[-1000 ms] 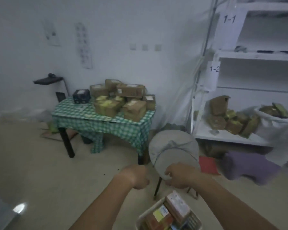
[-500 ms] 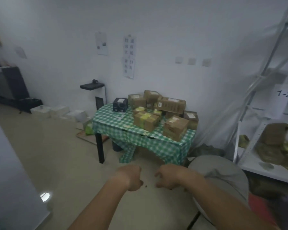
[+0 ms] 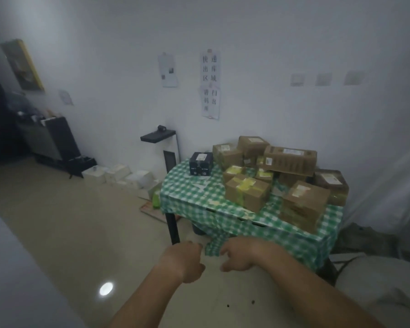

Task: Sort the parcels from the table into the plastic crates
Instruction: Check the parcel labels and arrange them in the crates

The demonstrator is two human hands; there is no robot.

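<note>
Nearest to the camera, both forearms reach forward over the floor, and both hands are empty. The left hand (image 3: 184, 261) has its fingers curled loosely inward and holds nothing; the right hand (image 3: 240, 255) has its fingers relaxed and slightly bent, the fingertips pointing to the left and a little down, also holding nothing. Just beyond the hands hangs the near edge of the green checked tablecloth (image 3: 258, 233), which covers the table (image 3: 173, 229); the hands are in front of this edge and lower than the tabletop, not touching it as far as the view shows. The parcels lie further away, ahead and to the right of both hands, so the right hand is the nearer one. The closest are a cardboard box with yellow tape (image 3: 247, 191) and, more to the right, a taller brown box (image 3: 304, 208) standing at the near right edge. Behind them a long flat carton (image 3: 290, 159) lies with its long axis going left to right, and a small black box (image 3: 201, 164) stands apart at the left. No plastic crate is visible in this view, so probably the person must first pick up a parcel, reaching up and to the right.
</note>
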